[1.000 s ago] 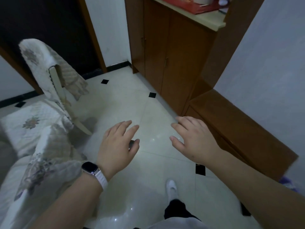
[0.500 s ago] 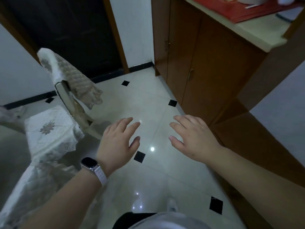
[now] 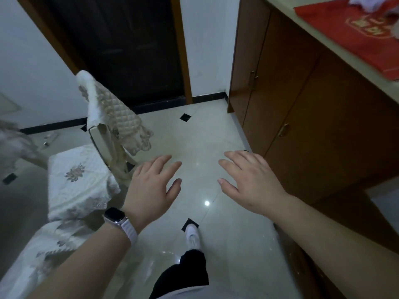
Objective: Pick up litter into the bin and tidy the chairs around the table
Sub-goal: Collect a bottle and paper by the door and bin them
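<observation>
A chair (image 3: 77, 182) with a quilted, floral cream cover stands at the left, its backrest (image 3: 108, 111) toward the dark doorway. My left hand (image 3: 151, 188), a watch on its wrist, hovers open just right of the chair's seat and touches nothing. My right hand (image 3: 250, 182) is held out open over the pale floor tiles, empty, near the wooden cabinet. A second fabric-covered surface (image 3: 43, 251) shows at the lower left under my left forearm. No litter or bin is in sight.
A tall brown cabinet (image 3: 302, 117) fills the right side, with a red bag (image 3: 354, 35) on its pale top. A dark doorway (image 3: 121, 50) lies ahead. My white shoe (image 3: 192, 238) steps on the glossy tile floor (image 3: 205, 137) between chair and cabinet.
The view has swung up and left as I walk forward: the chair and doorway sit more central, the cabinet looms closer on the right. Both hands stay open and empty.
</observation>
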Motion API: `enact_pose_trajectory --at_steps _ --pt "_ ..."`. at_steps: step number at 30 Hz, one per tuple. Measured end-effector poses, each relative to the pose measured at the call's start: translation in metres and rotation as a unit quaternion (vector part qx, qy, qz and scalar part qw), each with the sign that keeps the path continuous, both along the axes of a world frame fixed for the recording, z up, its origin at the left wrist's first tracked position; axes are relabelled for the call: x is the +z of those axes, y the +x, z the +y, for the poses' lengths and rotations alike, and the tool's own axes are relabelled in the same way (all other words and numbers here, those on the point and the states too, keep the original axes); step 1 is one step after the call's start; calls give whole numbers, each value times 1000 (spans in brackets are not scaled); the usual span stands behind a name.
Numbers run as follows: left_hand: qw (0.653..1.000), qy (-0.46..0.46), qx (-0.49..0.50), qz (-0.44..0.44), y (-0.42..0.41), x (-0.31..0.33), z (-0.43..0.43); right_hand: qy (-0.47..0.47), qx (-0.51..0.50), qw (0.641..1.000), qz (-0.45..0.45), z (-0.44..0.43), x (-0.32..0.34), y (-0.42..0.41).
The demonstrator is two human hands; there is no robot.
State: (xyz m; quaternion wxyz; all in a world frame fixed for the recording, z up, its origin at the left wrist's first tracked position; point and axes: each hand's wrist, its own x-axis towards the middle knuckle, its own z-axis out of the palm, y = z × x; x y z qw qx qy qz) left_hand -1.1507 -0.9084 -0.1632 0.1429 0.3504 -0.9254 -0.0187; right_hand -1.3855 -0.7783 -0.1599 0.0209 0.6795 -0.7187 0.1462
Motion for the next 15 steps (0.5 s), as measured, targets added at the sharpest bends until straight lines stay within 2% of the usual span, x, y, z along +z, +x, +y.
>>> enact_pose_trajectory --at_steps 15 --pt "999 1 -13 32 -70 -11 -290 41 -10 997 60 -286 21 -68"
